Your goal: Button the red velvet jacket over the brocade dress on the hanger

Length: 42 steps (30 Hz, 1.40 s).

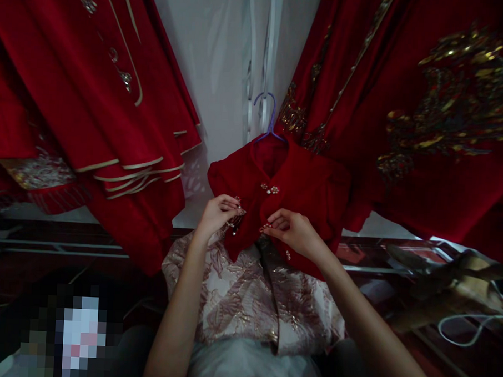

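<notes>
A small red jacket (305, 182) hangs on a blue hanger (269, 120) in front of me, over a pale brocade skirt (238, 299). One pearl clasp (270, 189) near its collar is fastened. My left hand (217, 212) pinches the left front edge at a beaded clasp. My right hand (293, 230) pinches the matching clasp on the right front edge. The two edges sit slightly apart between my hands.
Red embroidered robes hang on both sides, one with cream trim at the left (112, 121) and one with gold embroidery at the right (442, 108). A white wall (224, 59) is behind. A white cable (466, 325) lies at the lower right.
</notes>
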Available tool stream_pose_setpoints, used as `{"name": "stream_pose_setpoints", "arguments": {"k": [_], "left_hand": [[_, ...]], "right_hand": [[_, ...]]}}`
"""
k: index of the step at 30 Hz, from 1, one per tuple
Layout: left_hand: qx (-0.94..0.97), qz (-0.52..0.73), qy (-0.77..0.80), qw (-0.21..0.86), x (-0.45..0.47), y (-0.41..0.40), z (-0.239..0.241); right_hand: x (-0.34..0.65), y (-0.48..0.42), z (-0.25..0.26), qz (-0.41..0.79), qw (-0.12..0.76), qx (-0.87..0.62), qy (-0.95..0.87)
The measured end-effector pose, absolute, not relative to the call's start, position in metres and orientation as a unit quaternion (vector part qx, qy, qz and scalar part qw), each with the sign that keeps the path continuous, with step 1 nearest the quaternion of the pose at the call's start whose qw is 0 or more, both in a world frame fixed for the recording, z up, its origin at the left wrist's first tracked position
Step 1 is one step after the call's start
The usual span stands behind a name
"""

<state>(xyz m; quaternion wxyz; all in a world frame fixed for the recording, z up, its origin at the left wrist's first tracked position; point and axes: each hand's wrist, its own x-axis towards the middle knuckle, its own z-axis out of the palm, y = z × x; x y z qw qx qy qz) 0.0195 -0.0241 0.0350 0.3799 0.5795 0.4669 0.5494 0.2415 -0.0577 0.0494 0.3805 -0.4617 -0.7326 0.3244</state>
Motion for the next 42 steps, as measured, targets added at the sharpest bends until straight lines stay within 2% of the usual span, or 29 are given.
{"name": "stream_pose_setpoints", "arguments": {"k": [2, 10, 14, 17, 20, 24, 33, 42], "left_hand": [[0.577, 0.557, 0.475, 0.362, 0.015, -0.021, 0.032], [0.599, 0.527, 0.428, 0.424, 0.025, -0.017, 0.02], [0.583, 0.536, 0.423, 0.439, 0.027, -0.017, 0.024], [0.565, 0.541, 0.411, 0.468, 0.025, -0.017, 0.027], [0.542, 0.555, 0.409, 0.481, 0.024, -0.02, 0.03], [0.526, 0.567, 0.407, 0.486, 0.025, -0.022, 0.031], [0.507, 0.585, 0.421, 0.472, 0.032, -0.021, 0.031], [0.499, 0.6, 0.431, 0.452, 0.036, -0.026, 0.023]], "right_hand": [[0.242, -0.057, 0.051, 0.329, 0.393, -0.446, -0.734], [0.24, -0.058, 0.051, 0.315, 0.4, -0.433, -0.743], [0.232, -0.052, 0.05, 0.359, 0.409, -0.398, -0.739], [0.218, -0.036, 0.048, 0.387, 0.454, -0.374, -0.71], [0.201, -0.018, 0.043, 0.337, 0.507, -0.397, -0.687], [0.184, -0.007, 0.037, 0.276, 0.532, -0.421, -0.681], [0.18, -0.014, 0.032, 0.259, 0.571, -0.415, -0.659], [0.174, -0.022, 0.027, 0.223, 0.548, -0.415, -0.692]]}}
